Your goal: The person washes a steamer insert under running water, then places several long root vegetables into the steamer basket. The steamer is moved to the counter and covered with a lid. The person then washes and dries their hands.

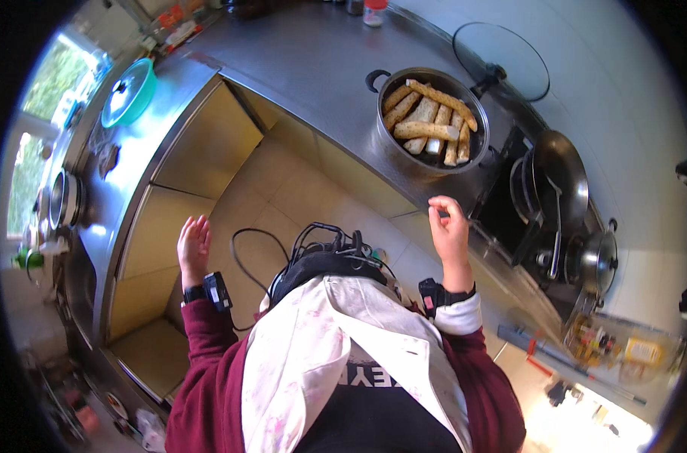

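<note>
My left hand (194, 244) is raised over the floor, in front of the left cabinets. Its fingers are extended and it holds nothing. Just off the counter's front edge, my right hand (450, 236) has loosely bent fingers, with a gap between thumb and fingers and nothing visible in it. Nearest to that hand is a large metal pot (384, 139) with dark side handles, standing on the steel counter (298, 62). Several unpeeled lengths of pale brown root, probably Chinese yam (425, 131), lie piled in it, with white cut ends showing. Neither hand touches the pot.
A glass lid (505, 56) leans against the wall behind the pot. To the right are a wok (564, 170) with a ladle (557, 226) and a lidded pot (599, 263). On the left counter sits a turquoise bowl (141, 93). Black cables (252, 232) loop at my waist.
</note>
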`<state>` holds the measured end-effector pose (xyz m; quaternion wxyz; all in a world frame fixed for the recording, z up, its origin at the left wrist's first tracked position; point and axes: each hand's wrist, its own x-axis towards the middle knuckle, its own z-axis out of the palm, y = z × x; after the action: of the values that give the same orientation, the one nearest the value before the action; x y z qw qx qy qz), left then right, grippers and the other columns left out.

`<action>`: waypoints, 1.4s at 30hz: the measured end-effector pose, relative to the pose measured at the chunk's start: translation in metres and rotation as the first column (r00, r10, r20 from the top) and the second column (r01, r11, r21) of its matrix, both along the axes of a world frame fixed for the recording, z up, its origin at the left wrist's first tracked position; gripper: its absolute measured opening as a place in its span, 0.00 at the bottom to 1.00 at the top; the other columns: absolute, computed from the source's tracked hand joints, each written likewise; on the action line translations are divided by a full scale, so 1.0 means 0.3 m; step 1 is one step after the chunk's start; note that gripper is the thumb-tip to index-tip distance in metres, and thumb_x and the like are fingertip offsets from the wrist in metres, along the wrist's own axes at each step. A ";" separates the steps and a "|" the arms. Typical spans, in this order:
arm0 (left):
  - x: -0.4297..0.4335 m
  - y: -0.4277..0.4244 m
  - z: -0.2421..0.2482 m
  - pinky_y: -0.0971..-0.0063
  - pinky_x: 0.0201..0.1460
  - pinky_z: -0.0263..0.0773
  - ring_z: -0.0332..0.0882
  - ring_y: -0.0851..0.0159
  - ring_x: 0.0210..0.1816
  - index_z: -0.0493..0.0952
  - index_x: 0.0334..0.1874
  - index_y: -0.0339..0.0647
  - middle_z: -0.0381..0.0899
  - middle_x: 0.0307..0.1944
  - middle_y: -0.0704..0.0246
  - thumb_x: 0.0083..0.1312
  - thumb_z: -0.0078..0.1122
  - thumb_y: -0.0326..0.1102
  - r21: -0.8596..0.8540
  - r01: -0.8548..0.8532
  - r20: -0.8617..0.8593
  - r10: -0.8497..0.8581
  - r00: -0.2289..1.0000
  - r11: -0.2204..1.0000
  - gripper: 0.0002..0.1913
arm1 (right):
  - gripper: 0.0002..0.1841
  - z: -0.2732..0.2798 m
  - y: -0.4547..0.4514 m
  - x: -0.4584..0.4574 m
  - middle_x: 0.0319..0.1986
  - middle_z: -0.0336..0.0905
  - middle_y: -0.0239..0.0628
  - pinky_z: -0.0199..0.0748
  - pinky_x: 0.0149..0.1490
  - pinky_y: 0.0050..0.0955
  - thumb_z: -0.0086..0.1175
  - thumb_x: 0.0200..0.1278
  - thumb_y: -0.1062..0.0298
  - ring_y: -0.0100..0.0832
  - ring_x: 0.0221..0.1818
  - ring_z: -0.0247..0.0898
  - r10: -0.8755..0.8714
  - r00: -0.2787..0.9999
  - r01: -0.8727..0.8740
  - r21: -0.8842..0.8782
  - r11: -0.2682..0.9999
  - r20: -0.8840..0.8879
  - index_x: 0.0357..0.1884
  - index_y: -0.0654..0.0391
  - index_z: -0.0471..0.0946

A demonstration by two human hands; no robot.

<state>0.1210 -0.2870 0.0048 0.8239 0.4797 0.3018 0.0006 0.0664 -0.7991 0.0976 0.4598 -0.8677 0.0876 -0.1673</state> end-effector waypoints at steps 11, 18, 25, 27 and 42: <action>-0.219 0.828 -0.116 0.75 0.49 0.69 0.73 0.65 0.48 0.64 0.57 0.48 0.73 0.51 0.64 0.65 0.47 0.34 -0.156 -0.165 -0.079 0.154 0.985 0.974 0.18 | 0.08 0.129 0.410 0.027 0.29 0.77 0.33 0.67 0.30 0.21 0.53 0.53 0.75 0.24 0.27 0.71 -0.238 0.962 0.259 -0.170 0.951 0.135 0.37 0.57 0.75; -0.213 0.767 -0.083 0.74 0.42 0.74 0.74 0.65 0.46 0.65 0.53 0.47 0.75 0.49 0.64 0.65 0.47 0.34 -0.115 -0.174 -0.009 0.174 0.985 0.978 0.14 | 0.18 0.129 0.212 0.217 0.45 0.72 0.40 0.61 0.56 0.36 0.60 0.47 0.69 0.44 0.52 0.64 -0.112 0.989 0.148 -0.505 0.850 0.102 0.43 0.54 0.73; -0.197 0.693 -0.090 0.75 0.41 0.72 0.73 0.66 0.47 0.64 0.56 0.45 0.75 0.48 0.64 0.66 0.46 0.36 -0.058 -0.042 -0.028 0.041 0.999 0.997 0.17 | 0.27 0.093 0.138 0.336 0.52 0.66 0.41 0.60 0.59 0.36 0.62 0.44 0.66 0.44 0.56 0.59 -0.073 0.995 0.025 -0.568 0.823 -0.062 0.51 0.50 0.70; -0.186 0.650 -0.076 0.77 0.39 0.73 0.74 0.66 0.46 0.64 0.56 0.44 0.75 0.47 0.64 0.66 0.46 0.36 -0.035 -0.057 -0.024 0.056 0.998 0.998 0.16 | 0.24 0.103 0.120 0.340 0.48 0.68 0.39 0.61 0.57 0.36 0.62 0.43 0.66 0.44 0.54 0.60 -0.060 0.982 -0.061 -0.600 0.798 -0.180 0.47 0.52 0.72; -0.181 0.482 -0.044 0.72 0.43 0.76 0.76 0.62 0.46 0.67 0.53 0.44 0.76 0.47 0.60 0.66 0.47 0.34 -0.166 -0.152 -0.031 0.149 0.988 0.974 0.14 | 0.26 0.127 0.142 0.390 0.39 0.72 0.37 0.67 0.49 0.36 0.68 0.36 0.56 0.38 0.50 0.65 0.089 0.941 -0.291 -0.644 0.708 -0.327 0.41 0.51 0.72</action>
<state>0.0667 -0.1424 -0.0083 0.8562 0.3842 0.3437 0.0332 0.1833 -0.7567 0.1358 0.1065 -0.9941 -0.0087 -0.0184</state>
